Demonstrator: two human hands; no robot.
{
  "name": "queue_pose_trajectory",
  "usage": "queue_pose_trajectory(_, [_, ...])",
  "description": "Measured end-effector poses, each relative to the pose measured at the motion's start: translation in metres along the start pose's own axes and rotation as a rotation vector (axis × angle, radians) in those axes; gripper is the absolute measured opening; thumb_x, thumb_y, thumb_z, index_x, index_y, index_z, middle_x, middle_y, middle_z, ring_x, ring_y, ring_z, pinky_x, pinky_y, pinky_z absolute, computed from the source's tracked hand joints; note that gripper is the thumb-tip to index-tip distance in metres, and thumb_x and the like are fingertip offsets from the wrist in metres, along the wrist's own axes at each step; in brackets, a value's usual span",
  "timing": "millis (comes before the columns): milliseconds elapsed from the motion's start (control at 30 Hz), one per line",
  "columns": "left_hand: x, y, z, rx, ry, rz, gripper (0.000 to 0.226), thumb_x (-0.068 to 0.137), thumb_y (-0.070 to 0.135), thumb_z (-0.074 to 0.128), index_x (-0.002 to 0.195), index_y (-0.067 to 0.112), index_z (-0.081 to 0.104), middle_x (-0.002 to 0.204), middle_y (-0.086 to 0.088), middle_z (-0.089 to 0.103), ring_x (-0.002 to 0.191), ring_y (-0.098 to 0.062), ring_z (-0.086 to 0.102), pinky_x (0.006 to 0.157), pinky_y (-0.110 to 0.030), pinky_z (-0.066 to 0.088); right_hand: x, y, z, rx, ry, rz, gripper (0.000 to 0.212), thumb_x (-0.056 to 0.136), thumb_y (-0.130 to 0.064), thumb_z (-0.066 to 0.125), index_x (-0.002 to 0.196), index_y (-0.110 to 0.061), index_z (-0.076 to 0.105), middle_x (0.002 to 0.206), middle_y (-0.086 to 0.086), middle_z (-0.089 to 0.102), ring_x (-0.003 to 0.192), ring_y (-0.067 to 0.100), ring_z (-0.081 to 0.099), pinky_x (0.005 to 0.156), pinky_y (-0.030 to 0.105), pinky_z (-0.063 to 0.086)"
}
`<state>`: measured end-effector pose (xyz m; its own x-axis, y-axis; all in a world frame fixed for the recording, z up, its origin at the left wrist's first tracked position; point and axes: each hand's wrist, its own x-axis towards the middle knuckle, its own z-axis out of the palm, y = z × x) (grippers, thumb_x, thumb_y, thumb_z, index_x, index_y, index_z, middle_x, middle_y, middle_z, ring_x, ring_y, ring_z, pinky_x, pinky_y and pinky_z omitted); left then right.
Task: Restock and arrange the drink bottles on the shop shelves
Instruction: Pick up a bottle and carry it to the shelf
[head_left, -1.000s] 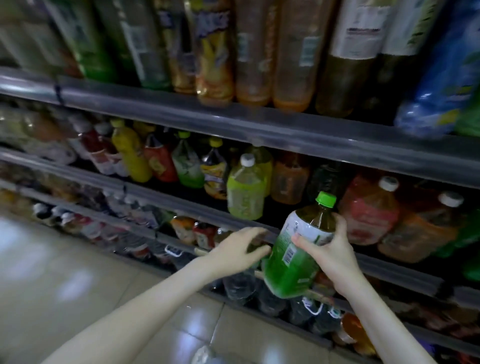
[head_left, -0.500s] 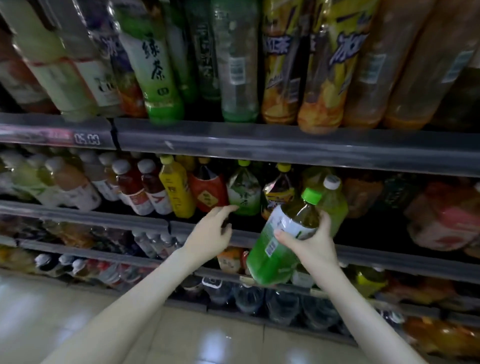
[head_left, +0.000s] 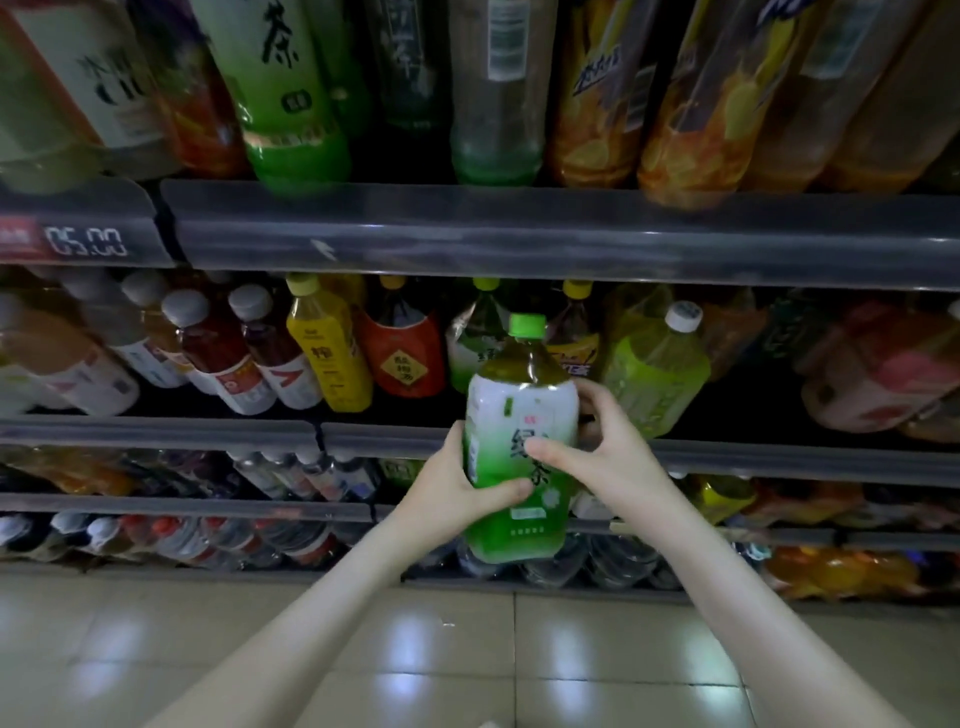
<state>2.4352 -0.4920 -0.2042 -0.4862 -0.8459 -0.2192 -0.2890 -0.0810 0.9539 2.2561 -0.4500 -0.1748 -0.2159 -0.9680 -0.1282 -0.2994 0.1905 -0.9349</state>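
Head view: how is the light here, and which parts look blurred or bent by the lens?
In the head view the shelves are dim, and light glares as pale patches on the floor tiles. The green tea bottle, gripped by the left hand and right hand, is sharp. The top-row bottles are smeared and fan outward, a wide-angle effect; the pink bottles at right are soft.

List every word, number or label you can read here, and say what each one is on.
"05.00": price strip at the left of the upper shelf rail.
"茶": big green bottle above that rail.
"绿茶": green tea bottle, partly covered by the right hand.
"酸梅汤", faint: diamond on the red-labelled bottle.
Too blurred to read: the yellow bottle and all other labels.
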Motion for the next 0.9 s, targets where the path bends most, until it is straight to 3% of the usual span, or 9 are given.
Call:
queue_pose_trajectory(133, [-0.008, 0.000, -0.005, -0.323, -0.081, -0.013, 0.070, 0.063, 0.030, 0.081, 0.123, 0.024, 0.047, 0.111, 0.004, 0.070, 0.102, -0.017, 0.067, 0.080, -0.030, 0.055, 0.001, 0.008, 0.002, 0.184, -0.211, 0.091, 0.091, 0.056, -0.051, 0.079, 0.137, -0.030, 0.043, 0.127, -0.008, 0.060, 0.117, 0.012, 0.058, 0.098, 0.041, 0.049])
queue_pose_trajectory(233, [-0.016, -0.005, -0.006, -0.257, -0.107, -0.029, 0.081, 0.062, 0.034, 0.081, 0.131, 0.022, 0.041, 0.118, 0.000, 0.067, 0.106, -0.018, 0.066, 0.087, -0.036, 0.055, -0.005, 0.018, 0.008, 0.342, -0.326, 0.160, 0.072, 0.064, -0.032, 0.075, 0.130, -0.024, 0.049, 0.116, -0.001, 0.069, 0.105, 0.016, 0.067, 0.089, 0.037, 0.054])
queue_pose_trajectory(300, [-0.023, -0.015, -0.004, -0.067, -0.077, -0.037, 0.086, 0.057, 0.045, 0.081, 0.131, 0.026, 0.040, 0.116, 0.003, 0.067, 0.104, -0.014, 0.066, 0.090, -0.039, 0.054, -0.015, 0.031, 0.013, 0.345, -0.335, 0.180, 0.064, 0.064, -0.025, 0.076, 0.124, -0.022, 0.051, 0.110, -0.001, 0.071, 0.099, 0.014, 0.069, 0.080, 0.028, 0.056])
queue_pose_trajectory(400, [-0.037, -0.038, 0.013, 0.446, 0.020, -0.036, 0.078, 0.055, 0.063, 0.072, 0.118, 0.033, 0.038, 0.106, 0.014, 0.064, 0.096, -0.006, 0.063, 0.082, -0.030, 0.052, -0.034, 0.062, 0.022, 0.267, -0.238, 0.176, 0.074, 0.062, -0.022, 0.086, 0.124, -0.027, 0.045, 0.117, 0.000, 0.066, 0.103, 0.007, 0.065, 0.083, 0.023, 0.053])
queue_pose_trajectory(467, [-0.046, -0.057, 0.034, 0.607, 0.060, -0.007, 0.065, 0.061, 0.061, 0.072, 0.106, 0.032, 0.035, 0.099, 0.015, 0.060, 0.088, -0.007, 0.059, 0.073, -0.025, 0.048, -0.049, 0.083, 0.029, 0.251, -0.144, 0.163, 0.088, 0.063, -0.015, 0.087, 0.128, -0.037, 0.031, 0.118, -0.010, 0.059, 0.100, -0.005, 0.061, 0.080, 0.016, 0.051])
queue_pose_trajectory(567, [-0.048, -0.089, 0.070, 0.684, 0.092, 0.014, 0.061, 0.066, 0.060, 0.070, 0.103, 0.030, 0.032, 0.098, 0.013, 0.055, 0.085, -0.010, 0.058, 0.069, -0.023, 0.044, -0.065, 0.121, 0.038, 0.254, -0.040, 0.184, 0.098, 0.059, -0.010, 0.089, 0.125, -0.045, 0.025, 0.117, -0.013, 0.055, 0.101, -0.001, 0.059, 0.081, 0.019, 0.049])
queue_pose_trajectory(700, [-0.036, -0.131, 0.114, 0.711, 0.040, 0.027, 0.069, 0.068, 0.060, 0.070, 0.116, 0.029, 0.032, 0.104, 0.014, 0.050, 0.094, -0.009, 0.057, 0.070, -0.019, 0.037, -0.074, 0.187, 0.039, 0.279, 0.126, 0.185, 0.083, 0.060, -0.004, 0.088, 0.110, -0.046, 0.036, 0.114, -0.009, 0.058, 0.102, 0.007, 0.060, 0.082, 0.025, 0.049])
queue_pose_trajectory(800, [-0.007, -0.160, 0.134, 0.607, -0.137, 0.056, 0.080, 0.071, 0.056, 0.072, 0.133, 0.032, 0.029, 0.123, 0.014, 0.050, 0.109, -0.007, 0.051, 0.087, -0.021, 0.042, -0.068, 0.231, 0.029, 0.295, 0.284, 0.132, 0.082, 0.061, 0.002, 0.086, 0.113, -0.040, 0.038, 0.113, -0.007, 0.059, 0.101, 0.009, 0.061, 0.083, 0.027, 0.050])
queue_pose_trajectory(900, [0.030, -0.193, 0.142, 0.568, -0.183, 0.158, 0.078, 0.083, 0.054, 0.063, 0.146, 0.028, 0.025, 0.143, 0.008, 0.038, 0.132, -0.011, 0.036, 0.104, -0.021, 0.031, -0.056, 0.276, 0.021, 0.236, 0.414, 0.079, 0.096, 0.052, -0.017, 0.092, 0.125, -0.033, 0.032, 0.120, 0.001, 0.056, 0.107, 0.018, 0.058, 0.097, 0.040, 0.047])
